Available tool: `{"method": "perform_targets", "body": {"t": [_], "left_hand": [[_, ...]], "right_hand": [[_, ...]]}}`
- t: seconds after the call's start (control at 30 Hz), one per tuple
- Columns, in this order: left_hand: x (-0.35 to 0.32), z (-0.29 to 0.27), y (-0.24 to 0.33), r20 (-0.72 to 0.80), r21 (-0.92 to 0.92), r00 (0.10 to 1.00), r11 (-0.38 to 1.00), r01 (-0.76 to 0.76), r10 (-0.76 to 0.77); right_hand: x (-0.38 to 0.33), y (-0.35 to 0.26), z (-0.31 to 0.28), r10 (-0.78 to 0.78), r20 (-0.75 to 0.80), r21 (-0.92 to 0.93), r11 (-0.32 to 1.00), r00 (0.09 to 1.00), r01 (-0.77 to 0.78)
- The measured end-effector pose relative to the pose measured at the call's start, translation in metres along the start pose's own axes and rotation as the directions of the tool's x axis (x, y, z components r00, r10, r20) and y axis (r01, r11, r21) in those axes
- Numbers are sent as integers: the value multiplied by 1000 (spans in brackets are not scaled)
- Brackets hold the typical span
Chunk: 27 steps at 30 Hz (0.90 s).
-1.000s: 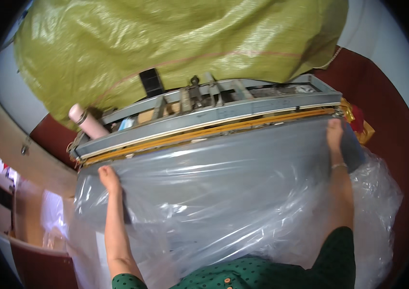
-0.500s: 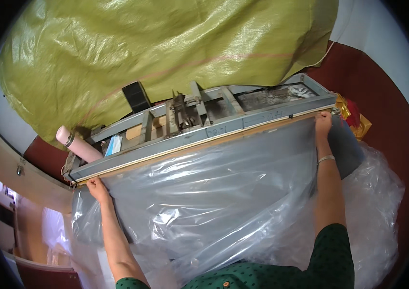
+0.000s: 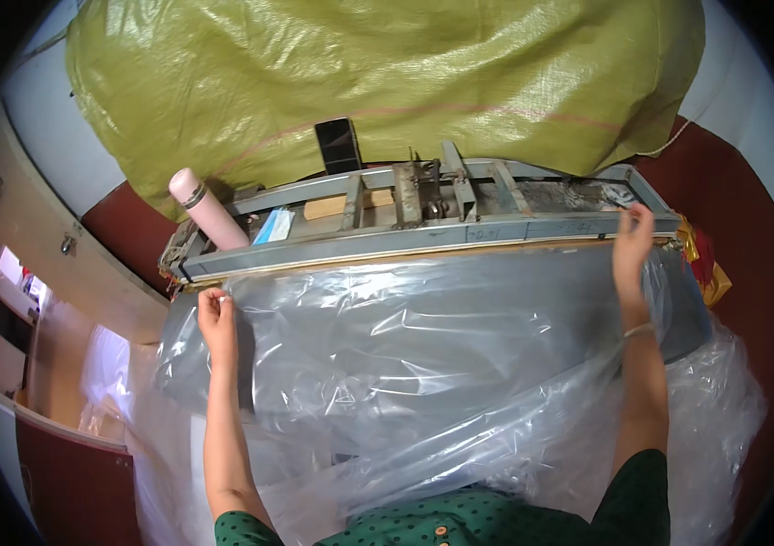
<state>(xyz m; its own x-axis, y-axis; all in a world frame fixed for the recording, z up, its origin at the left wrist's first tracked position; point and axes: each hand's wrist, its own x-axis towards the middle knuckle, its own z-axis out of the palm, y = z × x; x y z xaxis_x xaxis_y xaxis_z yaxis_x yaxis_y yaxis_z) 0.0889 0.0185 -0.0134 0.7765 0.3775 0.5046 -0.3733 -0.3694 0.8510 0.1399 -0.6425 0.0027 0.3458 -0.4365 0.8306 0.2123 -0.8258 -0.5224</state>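
A wide sheet of clear plastic film [image 3: 396, 328] lies over a grey surface in front of me. My left hand [image 3: 217, 318] is closed in a pinch at the film's far left corner, just on my side of a long grey metal frame [image 3: 332, 238]. My right hand [image 3: 633, 250] pinches the film's far right corner and is raised in front of the frame's right end. The film bunches and rises beneath that hand. Its edge between my fingers is barely visible on both sides.
Inside the frame lean a pink thermos bottle [image 3: 212, 214] and a blue-and-white packet [image 3: 274, 226]; metal clamp parts [image 3: 437, 196] sit mid-frame. A black phone [image 3: 338, 146] stands against a yellow woven tarp [image 3: 387, 64]. Crumpled film [image 3: 706, 428] spreads at right; a door [image 3: 68, 227] stands left.
My view has shifted, so the frame appears further right and more level. Both hands have come away from the frame's front strip; the right one is lifted higher, still with the film.
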Motion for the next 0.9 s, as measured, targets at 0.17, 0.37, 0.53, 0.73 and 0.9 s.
{"method": "perform_targets", "body": {"t": [0.17, 0.37, 0.53, 0.73, 0.9], "left_hand": [[-36, -27, 33, -256, 13, 949, 982, -187, 184], [-45, -77, -14, -159, 438, 982, 885, 159, -98], [-63, -98, -42, 216, 768, 975, 609, -197, 43], [-110, -34, 44, 341, 622, 935, 722, -303, 99], [-104, -32, 75, -17, 722, 916, 639, -266, 401]], "right_hand": [[-49, -155, 9, -516, 515, 311, 857, 685, 412], [-97, -131, 10, -117, 877, 305, 885, 466, -352], [-61, -23, -67, 51, 746, 36, 992, 665, -117], [-40, 111, -174, 229, 605, -240, 966, 763, -100], [-43, 148, -184, 247, 535, -267, 957, 808, -116]]}}
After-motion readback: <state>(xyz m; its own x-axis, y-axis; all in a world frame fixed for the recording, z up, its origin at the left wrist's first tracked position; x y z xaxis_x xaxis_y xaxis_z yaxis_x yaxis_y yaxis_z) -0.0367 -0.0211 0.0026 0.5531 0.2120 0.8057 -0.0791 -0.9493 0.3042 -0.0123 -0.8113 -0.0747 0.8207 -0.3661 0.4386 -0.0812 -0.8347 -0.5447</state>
